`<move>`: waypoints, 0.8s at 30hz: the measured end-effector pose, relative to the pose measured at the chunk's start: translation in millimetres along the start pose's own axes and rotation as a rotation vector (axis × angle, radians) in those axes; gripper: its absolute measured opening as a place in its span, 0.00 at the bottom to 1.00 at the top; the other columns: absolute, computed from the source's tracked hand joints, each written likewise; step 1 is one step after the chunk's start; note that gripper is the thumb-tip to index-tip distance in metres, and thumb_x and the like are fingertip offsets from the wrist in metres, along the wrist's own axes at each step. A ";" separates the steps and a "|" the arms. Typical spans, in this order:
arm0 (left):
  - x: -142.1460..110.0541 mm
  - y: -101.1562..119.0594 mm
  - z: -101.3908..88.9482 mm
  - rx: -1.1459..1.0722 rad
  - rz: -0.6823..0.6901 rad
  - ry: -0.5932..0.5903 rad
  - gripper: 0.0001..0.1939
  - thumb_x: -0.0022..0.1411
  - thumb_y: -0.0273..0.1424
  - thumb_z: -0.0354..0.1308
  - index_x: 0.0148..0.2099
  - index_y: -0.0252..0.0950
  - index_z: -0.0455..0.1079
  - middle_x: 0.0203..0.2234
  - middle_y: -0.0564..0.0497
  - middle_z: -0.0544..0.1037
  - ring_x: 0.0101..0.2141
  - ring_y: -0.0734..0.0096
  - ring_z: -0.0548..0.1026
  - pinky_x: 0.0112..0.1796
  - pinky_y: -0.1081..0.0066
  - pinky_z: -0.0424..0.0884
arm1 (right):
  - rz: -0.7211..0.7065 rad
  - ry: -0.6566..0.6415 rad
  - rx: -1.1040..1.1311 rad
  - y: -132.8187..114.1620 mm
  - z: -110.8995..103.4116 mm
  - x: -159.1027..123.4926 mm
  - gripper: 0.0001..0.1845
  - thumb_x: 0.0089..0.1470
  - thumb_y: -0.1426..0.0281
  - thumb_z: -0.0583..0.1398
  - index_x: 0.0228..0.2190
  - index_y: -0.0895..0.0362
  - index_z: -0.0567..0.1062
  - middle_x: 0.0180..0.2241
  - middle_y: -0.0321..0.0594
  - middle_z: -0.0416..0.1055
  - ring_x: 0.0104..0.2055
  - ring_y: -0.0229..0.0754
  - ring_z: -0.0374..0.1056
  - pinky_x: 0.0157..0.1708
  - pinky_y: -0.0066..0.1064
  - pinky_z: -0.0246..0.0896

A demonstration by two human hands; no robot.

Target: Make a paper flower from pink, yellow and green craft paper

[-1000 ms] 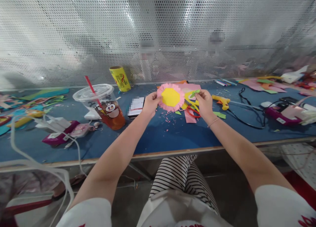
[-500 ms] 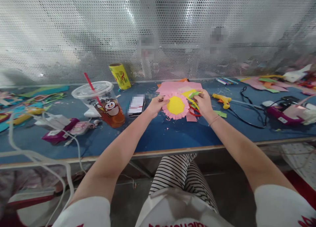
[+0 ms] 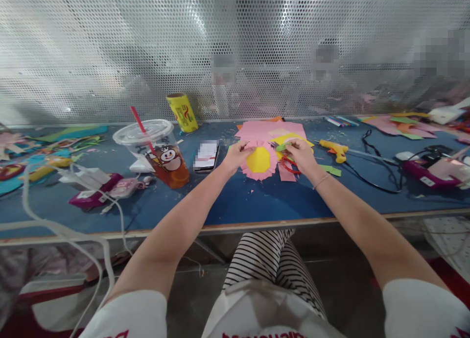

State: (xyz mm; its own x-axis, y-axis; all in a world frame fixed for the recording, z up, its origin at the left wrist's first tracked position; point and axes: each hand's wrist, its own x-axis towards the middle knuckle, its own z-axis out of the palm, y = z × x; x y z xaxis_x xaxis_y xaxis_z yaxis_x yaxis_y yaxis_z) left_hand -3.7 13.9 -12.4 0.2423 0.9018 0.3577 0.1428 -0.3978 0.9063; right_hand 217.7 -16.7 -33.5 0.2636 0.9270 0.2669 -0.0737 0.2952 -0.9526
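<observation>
A paper flower [image 3: 258, 160], with a yellow middle and a ruffled pink rim, is over the blue table in front of me. My left hand [image 3: 238, 154] pinches its upper left edge. In my right hand [image 3: 300, 153], the fingers are closed on a small green paper piece [image 3: 281, 147], close by the flower's upper right edge. I cannot tell whether the green piece touches the flower. Red-handled scissors [image 3: 290, 165] lie under the right hand, partly hidden by it. Yellow paper [image 3: 299, 139] shows behind that hand, and a pink paper strip [image 3: 287, 175] lies below.
Pink sheets [image 3: 270, 129] lie at the back. A yellow glue gun [image 3: 336, 150] with a black cord lies to the right. On the left stand a plastic drink cup [image 3: 169, 169] and a phone [image 3: 206, 156], with a yellow roll [image 3: 182, 112] behind. A perforated screen [image 3: 147, 49] borders the table.
My right hand has lowered slightly and turned, bringing the green paper piece nearer the flower's upper right edge. The left hand keeps its hold on the flower. The view has shifted slightly.
</observation>
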 end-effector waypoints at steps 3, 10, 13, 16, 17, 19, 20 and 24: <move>1.5 -2.9 -0.2 -0.023 0.008 -0.004 0.09 0.49 0.35 0.60 0.27 0.34 0.66 0.20 0.56 0.65 0.26 0.75 0.64 0.28 0.74 0.60 | 0.026 -0.024 -0.034 1.6 -0.3 -0.5 0.12 0.37 0.66 0.65 0.25 0.57 0.68 0.26 0.35 0.71 0.29 0.35 0.70 0.34 0.30 0.67; 2.2 -9.4 4.4 0.018 0.063 0.014 0.12 0.50 0.39 0.58 0.28 0.34 0.65 0.23 0.55 0.64 0.27 0.76 0.63 0.28 0.75 0.59 | 0.134 -0.080 -0.044 -6.3 8.2 -10.6 0.13 0.35 0.68 0.67 0.22 0.57 0.68 0.24 0.35 0.70 0.27 0.35 0.69 0.33 0.31 0.69; 1.7 -8.7 5.0 0.027 0.087 -0.002 0.13 0.49 0.39 0.60 0.30 0.33 0.67 0.25 0.55 0.66 0.28 0.76 0.64 0.30 0.75 0.60 | 0.161 -0.097 -0.056 -10.1 11.6 -13.9 0.12 0.36 0.70 0.67 0.21 0.57 0.68 0.21 0.33 0.69 0.25 0.33 0.68 0.32 0.30 0.69; 2.1 -8.1 3.9 0.044 0.110 0.006 0.12 0.48 0.37 0.61 0.31 0.34 0.68 0.25 0.55 0.67 0.28 0.76 0.64 0.31 0.74 0.60 | 0.158 -0.126 -0.052 -11.3 11.8 -14.4 0.12 0.35 0.69 0.67 0.21 0.57 0.68 0.21 0.32 0.69 0.24 0.32 0.67 0.31 0.28 0.68; 2.5 -8.4 3.6 0.045 0.114 0.006 0.12 0.48 0.37 0.61 0.30 0.34 0.68 0.25 0.55 0.68 0.29 0.75 0.65 0.31 0.74 0.61 | 0.153 -0.135 -0.054 -11.3 11.5 -14.2 0.13 0.34 0.68 0.67 0.21 0.57 0.69 0.21 0.32 0.69 0.24 0.32 0.66 0.30 0.28 0.67; 3.5 -9.5 3.2 0.040 0.121 0.000 0.12 0.48 0.37 0.61 0.31 0.34 0.69 0.26 0.54 0.69 0.29 0.75 0.66 0.31 0.74 0.61 | 0.139 -0.142 -0.061 -11.3 10.7 -13.9 0.13 0.34 0.67 0.68 0.22 0.57 0.69 0.21 0.32 0.69 0.24 0.32 0.66 0.29 0.28 0.67; 4.0 -10.3 3.2 0.040 0.122 -0.004 0.12 0.48 0.38 0.61 0.32 0.34 0.69 0.26 0.54 0.69 0.30 0.74 0.66 0.31 0.74 0.62 | 0.134 -0.141 -0.066 -11.4 10.4 -13.9 0.14 0.33 0.67 0.68 0.22 0.57 0.69 0.22 0.33 0.69 0.24 0.32 0.66 0.29 0.28 0.67; 4.7 -12.0 3.9 0.044 0.111 -0.005 0.13 0.48 0.38 0.61 0.32 0.34 0.70 0.26 0.53 0.70 0.30 0.74 0.66 0.32 0.73 0.63 | 0.124 -0.137 -0.096 -11.8 10.3 -14.2 0.15 0.32 0.66 0.69 0.22 0.57 0.70 0.21 0.33 0.70 0.23 0.32 0.66 0.29 0.28 0.67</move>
State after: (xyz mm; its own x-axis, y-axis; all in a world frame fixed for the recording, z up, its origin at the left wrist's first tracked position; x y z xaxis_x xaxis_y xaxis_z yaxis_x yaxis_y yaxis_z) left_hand -0.6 22.3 -22.5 0.2634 0.8510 0.4543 0.1567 -0.5024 0.8503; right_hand 204.8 -30.9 -24.6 0.1241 0.9797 0.1575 -0.0038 0.1591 -0.9872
